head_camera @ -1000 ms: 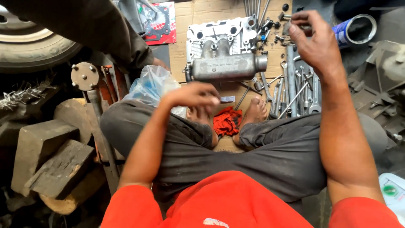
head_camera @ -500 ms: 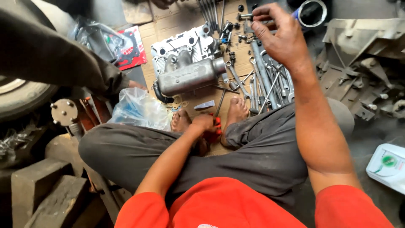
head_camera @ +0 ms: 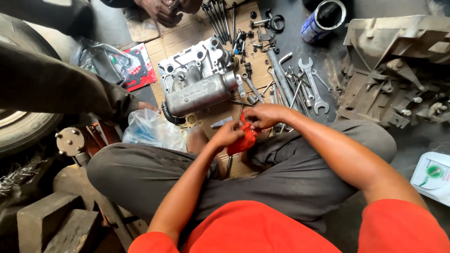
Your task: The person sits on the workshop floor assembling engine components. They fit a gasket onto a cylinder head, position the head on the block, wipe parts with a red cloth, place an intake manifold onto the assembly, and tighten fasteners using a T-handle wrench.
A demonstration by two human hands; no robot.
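Flattened cardboard (head_camera: 140, 33) covers a dark workshop floor, with a tyre (head_camera: 18, 126) at the far left beside a clear plastic bag (head_camera: 150, 129). Next comes a grey metal engine part (head_camera: 197, 84) lying on the cardboard. Just below it, over the person's crossed legs, the left hand (head_camera: 227, 136) and right hand (head_camera: 262, 115) both close around a red rag (head_camera: 243, 138) held between them. Farther right lie spanners (head_camera: 311, 86), a blue can (head_camera: 323, 18) and a white container (head_camera: 431, 175).
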